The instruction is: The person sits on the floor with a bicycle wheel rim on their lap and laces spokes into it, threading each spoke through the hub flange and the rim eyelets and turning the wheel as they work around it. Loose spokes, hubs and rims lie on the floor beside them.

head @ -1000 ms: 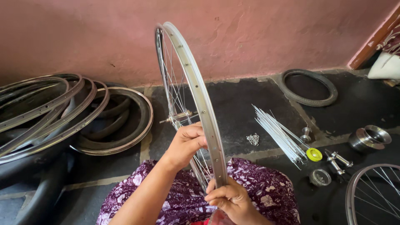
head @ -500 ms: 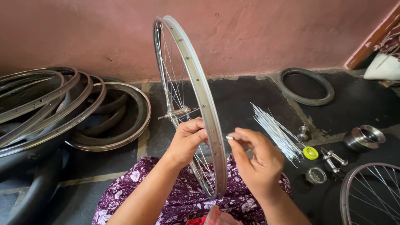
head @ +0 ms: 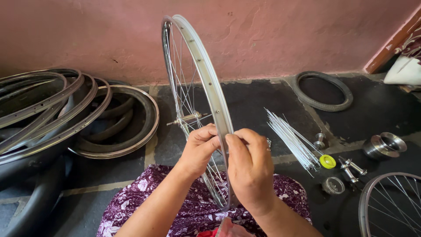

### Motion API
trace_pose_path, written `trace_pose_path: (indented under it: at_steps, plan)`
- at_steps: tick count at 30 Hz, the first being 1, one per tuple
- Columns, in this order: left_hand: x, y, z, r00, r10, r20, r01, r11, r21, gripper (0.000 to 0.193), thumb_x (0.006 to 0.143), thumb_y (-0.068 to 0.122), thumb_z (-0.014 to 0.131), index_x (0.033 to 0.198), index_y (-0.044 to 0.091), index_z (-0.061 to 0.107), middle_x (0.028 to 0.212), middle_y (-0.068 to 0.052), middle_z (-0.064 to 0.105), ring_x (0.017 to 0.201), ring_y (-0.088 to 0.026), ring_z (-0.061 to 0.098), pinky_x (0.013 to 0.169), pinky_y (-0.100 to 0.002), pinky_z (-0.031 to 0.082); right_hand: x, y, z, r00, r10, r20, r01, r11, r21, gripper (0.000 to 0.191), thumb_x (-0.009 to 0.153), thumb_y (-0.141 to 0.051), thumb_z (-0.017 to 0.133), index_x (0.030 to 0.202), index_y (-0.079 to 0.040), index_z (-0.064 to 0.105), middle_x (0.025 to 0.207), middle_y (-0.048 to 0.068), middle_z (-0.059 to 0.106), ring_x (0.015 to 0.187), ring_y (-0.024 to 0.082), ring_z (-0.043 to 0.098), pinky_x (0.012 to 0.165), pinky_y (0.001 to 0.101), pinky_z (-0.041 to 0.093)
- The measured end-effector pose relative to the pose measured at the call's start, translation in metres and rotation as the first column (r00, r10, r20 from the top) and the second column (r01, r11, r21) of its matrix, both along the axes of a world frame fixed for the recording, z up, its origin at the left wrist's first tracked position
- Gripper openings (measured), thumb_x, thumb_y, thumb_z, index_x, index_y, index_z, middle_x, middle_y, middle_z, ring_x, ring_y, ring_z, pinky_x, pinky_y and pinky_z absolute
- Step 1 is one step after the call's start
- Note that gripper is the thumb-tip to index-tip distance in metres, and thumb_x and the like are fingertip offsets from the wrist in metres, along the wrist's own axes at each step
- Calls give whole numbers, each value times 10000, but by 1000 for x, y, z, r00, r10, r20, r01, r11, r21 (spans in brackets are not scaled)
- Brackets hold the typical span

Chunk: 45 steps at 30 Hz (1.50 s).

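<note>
I hold an upright silver bicycle wheel rim [head: 206,74] on edge over my lap, its hub [head: 189,117] and spokes just beyond my hands. My left hand [head: 199,149] curls closed around the rim's inner side; my right hand [head: 247,164] pinches the rim's outer edge, fingertips narrow, any small part between them hidden. It looks like spoke fitting at one hole. Loose spokes [head: 291,138] lie near, on the floor to my right.
</note>
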State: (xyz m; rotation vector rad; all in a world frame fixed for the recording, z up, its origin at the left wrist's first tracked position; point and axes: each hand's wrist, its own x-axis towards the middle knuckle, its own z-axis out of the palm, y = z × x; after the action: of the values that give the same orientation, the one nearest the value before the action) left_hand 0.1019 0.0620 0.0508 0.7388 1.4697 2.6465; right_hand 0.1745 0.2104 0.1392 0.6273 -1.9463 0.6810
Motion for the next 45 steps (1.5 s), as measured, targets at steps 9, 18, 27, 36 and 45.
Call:
trace_pose_path:
  at_steps: [9, 18, 27, 36, 45]
  plan:
    - [1, -1, -4, 1000, 12, -28, -12, 1000, 4, 108, 994, 85, 713, 1055, 2, 746, 1046, -15, 653, 951, -135, 640, 848, -296, 539, 3, 2, 3, 999, 27, -37, -23, 994, 103, 279, 871, 58, 745, 1134, 41, 653, 1109, 141, 601, 1000, 312, 651, 853, 412, 546]
    - [2, 0, -7, 997, 68, -25, -69, 997, -23, 102, 992, 95, 713, 1042, 12, 745, 1036, -15, 666, 964, -121, 633, 868, -294, 521, 0, 3, 4, 998, 35, -55, -29, 994, 102, 273, 893, 36, 751, 1147, 37, 652, 1128, 132, 600, 1009, 300, 648, 858, 400, 548]
    - [-4, -12, 4, 1000, -25, 5, 25, 997, -69, 157, 968, 154, 747, 1056, 25, 748, 1025, -12, 706, 959, -116, 644, 878, -296, 526, 0, 3, -4, 996, 28, -85, -18, 993, 115, 256, 915, 26, 769, 1163, 28, 706, 1189, 91, 625, 1074, 273, 639, 898, 349, 550]
    - [-10, -15, 2, 993, -111, 30, 113, 991, -68, 223, 935, 195, 783, 1086, 34, 749, 1027, -15, 721, 948, -125, 650, 871, -308, 534, 0, 11, -25, 994, 112, 3, -112, 993, -28, 395, 885, 43, 657, 1272, -27, 692, 1364, 155, 548, 1276, 361, 510, 1088, 448, 443]
    - [-9, -11, 10, 994, -95, -49, 90, 991, -102, 215, 987, 235, 729, 1091, 48, 736, 1057, 11, 658, 994, -102, 603, 898, -290, 501, 4, 5, -25, 988, 153, 38, -148, 984, -97, 430, 910, 1, 619, 1340, -20, 636, 1374, 169, 546, 1280, 350, 515, 1103, 466, 410]
